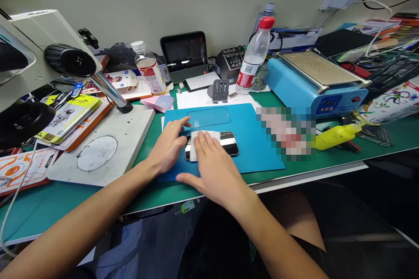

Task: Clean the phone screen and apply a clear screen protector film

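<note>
Left hand (168,146) loosely curled, right hand (216,168) flat, palm down

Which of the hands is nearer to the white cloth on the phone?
Right. The right hand lies on the white cloth; the left hand is beside it, at the left end of the phone.

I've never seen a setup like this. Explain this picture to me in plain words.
No machine does the handling: these are a person's two bare hands, seen from a camera worn on the head, looking forward and down. On the green workbench lies a blue mat, and on it a phone and a black-edged panel. The right hand lies flat on a white wipe over the phone; the left hand is at the phone's left end.
</note>
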A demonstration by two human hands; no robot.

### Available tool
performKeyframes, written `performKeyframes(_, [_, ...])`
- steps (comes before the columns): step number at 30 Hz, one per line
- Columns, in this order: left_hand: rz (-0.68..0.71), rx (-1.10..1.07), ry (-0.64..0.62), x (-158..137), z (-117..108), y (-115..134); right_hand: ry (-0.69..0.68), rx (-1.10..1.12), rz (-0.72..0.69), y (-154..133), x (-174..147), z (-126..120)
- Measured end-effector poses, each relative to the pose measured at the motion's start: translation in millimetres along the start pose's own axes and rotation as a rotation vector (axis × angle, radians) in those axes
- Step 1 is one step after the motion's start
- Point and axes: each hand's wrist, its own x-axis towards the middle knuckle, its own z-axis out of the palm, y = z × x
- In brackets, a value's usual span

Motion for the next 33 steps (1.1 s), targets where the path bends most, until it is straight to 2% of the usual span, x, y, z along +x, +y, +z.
performKeyframes(3, [-0.028, -0.035, 0.113, 0.9, -1.4, -0.8, -0.010, 0.044, -0.046, -18.3, 8.9, 7.0])
performKeyframes(6, [-0.027, -0.035, 0.105, 0.7, -2.4, 2.0, 0.003, 0.063, -0.092, -22.5, -5.1, 9.1])
performKeyframes(9, [-0.005, -0.023, 0.053, -0.2, -3.2, 5.6, 0.004, 0.043, -0.094, -7.7, -33.9, 4.9])
performKeyframes(13, [0.024, 0.057, 0.052, -0.6, -4.0, 9.1, 0.052, -0.072, 0.031, 27.5, -62.1, -4.2])
performKeyframes(16, [0.009, 0.051, 0.053, 0.2, -3.5, 10.5, 0.069, -0.096, 0.088, 40.8, -55.3, -5.4])
performKeyframes(20, [-0.023, -0.012, 0.112, 0.9, -2.2, 9.0, 0.065, -0.073, 0.137, 19.5, -15.6, 3.3])
performKeyframes(23, [-0.027, -0.054, 0.182, 0.2, -1.7, 4.6, 0.042, -0.037, 0.060, -6.0, 10.5, 11.7])
performKeyframes(25, [-0.022, -0.063, 0.198, -0.2, -1.1, 1.9, 0.046, -0.004, -0.006, -15.5, 15.0, 16.0])
performKeyframes(30, [-0.013, -0.051, 0.171, -0.3, 0.1, 3.0, 0.036, 0.062, -0.150, -5.9, -16.2, 14.4])
performKeyframes(33, [-0.019, -0.059, 0.183, 0.5, -0.9, 5.7, 0.012, 0.029, -0.120, 14.0, -38.5, 5.4])
